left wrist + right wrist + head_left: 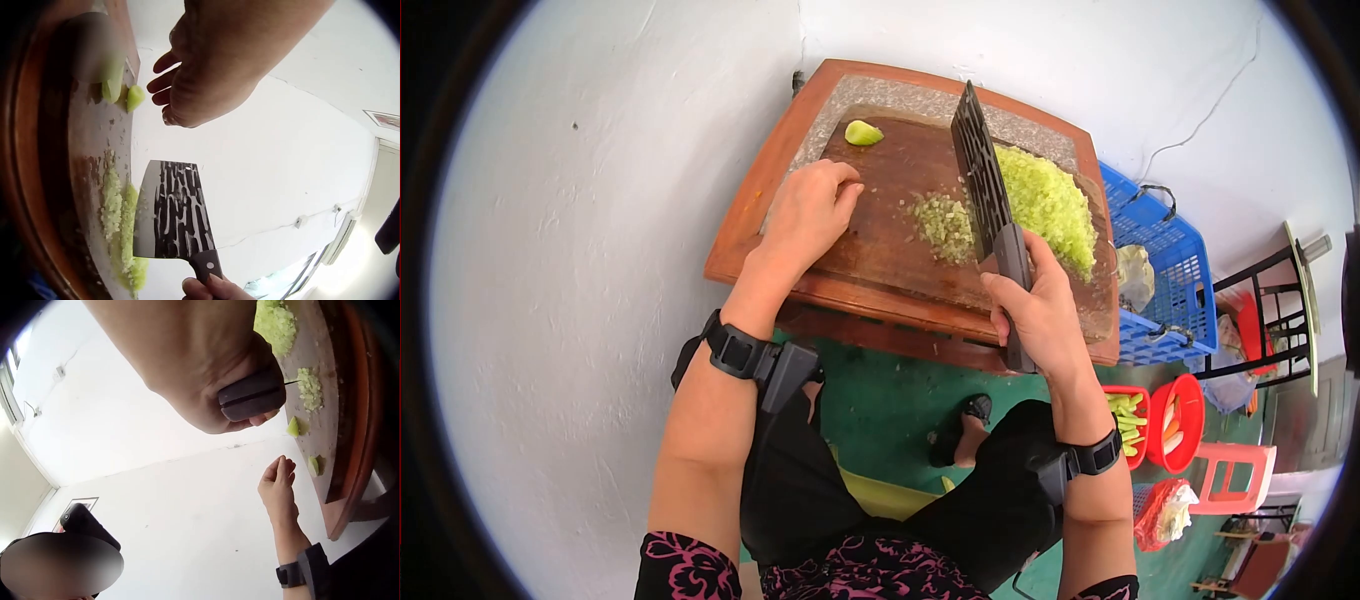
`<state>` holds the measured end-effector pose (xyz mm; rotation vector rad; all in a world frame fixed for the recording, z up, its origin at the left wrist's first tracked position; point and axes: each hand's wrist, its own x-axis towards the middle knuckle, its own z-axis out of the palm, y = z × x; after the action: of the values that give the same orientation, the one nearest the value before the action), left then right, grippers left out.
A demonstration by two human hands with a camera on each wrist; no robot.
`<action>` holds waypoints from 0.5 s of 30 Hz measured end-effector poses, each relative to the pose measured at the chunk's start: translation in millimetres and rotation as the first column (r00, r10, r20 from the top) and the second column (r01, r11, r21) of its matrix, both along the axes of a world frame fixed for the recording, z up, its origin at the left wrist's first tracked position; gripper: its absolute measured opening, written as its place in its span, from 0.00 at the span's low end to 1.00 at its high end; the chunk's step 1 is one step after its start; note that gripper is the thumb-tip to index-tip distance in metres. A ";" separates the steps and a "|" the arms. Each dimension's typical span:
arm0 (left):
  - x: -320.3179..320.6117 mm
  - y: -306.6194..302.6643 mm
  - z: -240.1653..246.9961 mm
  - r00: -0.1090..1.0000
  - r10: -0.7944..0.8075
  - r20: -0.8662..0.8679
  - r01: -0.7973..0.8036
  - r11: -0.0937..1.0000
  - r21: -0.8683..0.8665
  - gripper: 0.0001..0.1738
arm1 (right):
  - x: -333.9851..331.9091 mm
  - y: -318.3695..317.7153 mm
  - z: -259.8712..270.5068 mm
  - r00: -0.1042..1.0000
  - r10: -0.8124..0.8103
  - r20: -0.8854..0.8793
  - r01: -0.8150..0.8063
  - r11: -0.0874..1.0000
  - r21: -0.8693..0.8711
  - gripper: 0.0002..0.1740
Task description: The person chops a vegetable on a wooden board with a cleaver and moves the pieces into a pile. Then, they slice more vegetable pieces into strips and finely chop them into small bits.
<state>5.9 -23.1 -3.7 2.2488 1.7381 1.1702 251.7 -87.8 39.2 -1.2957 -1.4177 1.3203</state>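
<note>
My right hand [1040,305] grips the dark handle of a cleaver [982,165], its patterned blade raised over the wooden cutting board [890,215]. A small heap of finely chopped pale green vegetable [943,226] lies left of the blade, and a larger bright green chopped pile [1048,205] to its right. My left hand [815,210], fingers loosely bent and holding nothing, hovers by the board's left edge. Beyond it sits a cut green vegetable chunk [863,133]. Two such pieces show in the right wrist view, one of them a chunk [314,466] near the left hand.
The board lies on a wood-rimmed table [745,215] against white walls. A blue plastic basket [1165,265] stands right of it. On the green floor are a red tub [1190,385], a red basket of green vegetable pieces [1127,425] and a pink stool [1250,465].
</note>
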 end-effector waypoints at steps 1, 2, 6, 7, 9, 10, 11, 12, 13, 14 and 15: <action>-0.3 0.1 0.1 1.000 0.009 -0.013 -0.009 1.000 -0.025 0.09 | 2.0 2.0 -4.1 1.000 0.006 0.019 -0.006 1.000 -0.021 0.27; 0.4 0.0 0.1 1.000 0.009 -0.007 -0.009 1.000 -0.025 0.10 | 3.9 5.1 -11.5 0.999 0.013 0.039 -0.012 0.999 -0.043 0.27; 3.3 -2.1 2.3 1.000 -0.005 0.010 0.006 0.999 -0.037 0.10 | 7.8 12.1 -14.3 0.998 0.029 -0.048 -0.032 0.997 -0.068 0.27; 4.7 -2.9 2.5 1.000 -0.011 0.014 0.011 0.999 -0.040 0.10 | 8.8 11.0 -10.8 0.999 0.023 -0.049 -0.027 0.997 -0.074 0.27; 8.0 -2.0 -0.9 1.000 -0.011 0.016 0.011 1.000 -0.029 0.08 | 9.3 8.6 0.6 0.998 0.013 -0.053 -0.018 0.996 -0.083 0.26; 9.1 -1.5 -2.8 1.000 -0.010 0.018 0.011 1.000 -0.022 0.08 | 7.8 8.6 -0.5 0.998 0.007 -0.057 -0.011 0.998 -0.067 0.24; 7.9 -0.6 -3.5 1.000 -0.015 0.008 0.015 0.999 -0.042 0.08 | 4.5 8.2 -2.9 0.998 0.000 -0.062 -0.003 0.999 -0.051 0.22; 7.1 0.4 -4.5 1.000 -0.022 -0.002 0.022 0.998 -0.063 0.09 | 2.4 7.1 -6.0 0.998 -0.011 -0.067 0.008 0.999 -0.037 0.20; 7.2 1.0 -4.4 0.999 -0.031 -0.013 0.030 0.996 -0.085 0.11 | 0.9 6.8 -8.5 1.000 -0.010 -0.028 0.009 0.999 -0.043 0.20; 8.1 1.2 -3.7 0.999 -0.034 -0.015 0.032 0.996 -0.088 0.10 | -1.0 7.7 -10.6 1.000 -0.009 0.011 0.010 0.999 -0.048 0.20; 9.2 0.7 -2.7 0.999 -0.033 -0.016 0.032 0.995 -0.092 0.10 | -2.3 8.8 -11.6 0.999 -0.005 0.051 0.008 0.999 -0.054 0.21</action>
<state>15.1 -22.4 -6.4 2.2321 1.7172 1.0457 249.4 -79.0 27.6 -1.3769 -1.4202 1.3380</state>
